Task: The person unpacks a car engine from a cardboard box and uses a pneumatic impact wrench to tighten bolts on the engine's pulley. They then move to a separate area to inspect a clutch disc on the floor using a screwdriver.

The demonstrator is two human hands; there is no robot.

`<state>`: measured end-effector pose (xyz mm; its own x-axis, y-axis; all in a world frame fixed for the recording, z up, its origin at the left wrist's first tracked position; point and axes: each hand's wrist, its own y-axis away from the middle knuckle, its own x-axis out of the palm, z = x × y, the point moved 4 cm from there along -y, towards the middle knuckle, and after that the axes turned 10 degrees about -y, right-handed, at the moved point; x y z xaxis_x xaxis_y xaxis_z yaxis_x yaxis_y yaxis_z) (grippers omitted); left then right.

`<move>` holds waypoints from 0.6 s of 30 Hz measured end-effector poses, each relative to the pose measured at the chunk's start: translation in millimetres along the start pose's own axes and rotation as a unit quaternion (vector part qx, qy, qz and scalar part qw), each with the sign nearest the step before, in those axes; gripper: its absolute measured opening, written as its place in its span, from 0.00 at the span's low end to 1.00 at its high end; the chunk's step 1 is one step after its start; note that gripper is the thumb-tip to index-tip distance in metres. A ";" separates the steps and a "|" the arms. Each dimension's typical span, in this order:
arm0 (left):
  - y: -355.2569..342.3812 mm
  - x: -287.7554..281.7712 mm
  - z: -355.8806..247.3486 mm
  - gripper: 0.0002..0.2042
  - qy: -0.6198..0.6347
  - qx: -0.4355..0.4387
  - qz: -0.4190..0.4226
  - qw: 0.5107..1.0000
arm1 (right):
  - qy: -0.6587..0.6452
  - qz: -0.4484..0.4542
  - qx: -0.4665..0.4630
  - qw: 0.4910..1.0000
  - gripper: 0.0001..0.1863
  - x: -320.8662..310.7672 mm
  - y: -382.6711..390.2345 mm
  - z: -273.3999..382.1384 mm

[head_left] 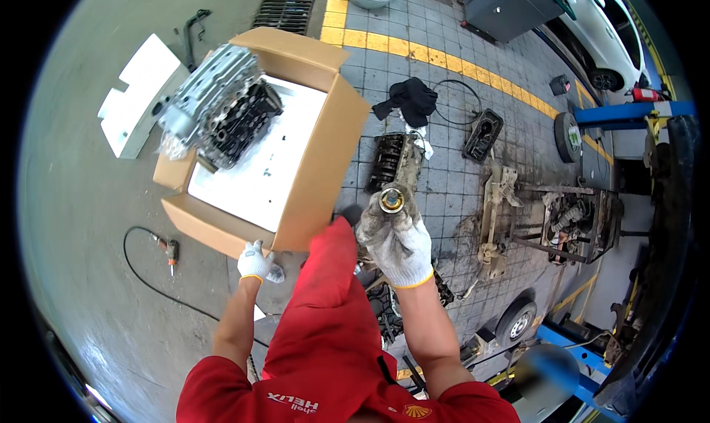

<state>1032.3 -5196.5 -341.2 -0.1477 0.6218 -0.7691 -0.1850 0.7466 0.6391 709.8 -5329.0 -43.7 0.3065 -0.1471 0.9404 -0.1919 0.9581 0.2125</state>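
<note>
My right hand (399, 247), in a soiled white glove with a yellow cuff, is raised in front of me. Its fingers close around a small round metal part (392, 200) with a bright ring and an amber centre; its exact kind is unclear. Lower left, my gloved left hand (255, 262) grips the near edge of a large open cardboard box (325, 164). A crumpled clear plastic piece (276, 274) shows beside that hand. Inside the box, a silver and black engine (222, 112) rests at the left on white foam (296, 105). Several small dark bits lie on the foam.
A bare engine block (396, 159) stands on the tiles beyond my right hand. Farther right are a black oil pan (483, 135), a metal subframe (494, 216) and a wheel (516, 322). An air tool (171, 253) with a hose lies left, below white foam packing (140, 105).
</note>
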 end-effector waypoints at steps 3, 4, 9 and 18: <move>37.5 19.9 62.5 0.33 0.059 -0.080 0.040 0.994 | 0.017 -0.010 0.006 1.000 0.25 20.4 22.9 -41.8; 44.4 24.8 80.5 0.33 0.075 -0.104 0.079 0.989 | 0.020 -0.032 0.002 0.999 0.25 21.5 28.4 -57.0; 60.2 38.6 167.8 0.32 0.141 -0.135 0.029 0.980 | 0.065 -0.066 0.030 0.995 0.24 12.5 37.6 -136.4; 75.0 13.3 351.9 0.25 0.282 -0.243 -0.063 0.926 | 0.066 -0.117 0.062 0.989 0.17 -4.6 45.0 -295.3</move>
<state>1358.3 -5049.0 -301.9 -0.5544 0.2116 -0.8049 -0.6304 0.5247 0.5721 975.1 -5212.7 -116.9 0.4736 -0.3208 0.8203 -0.2110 0.8629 0.4593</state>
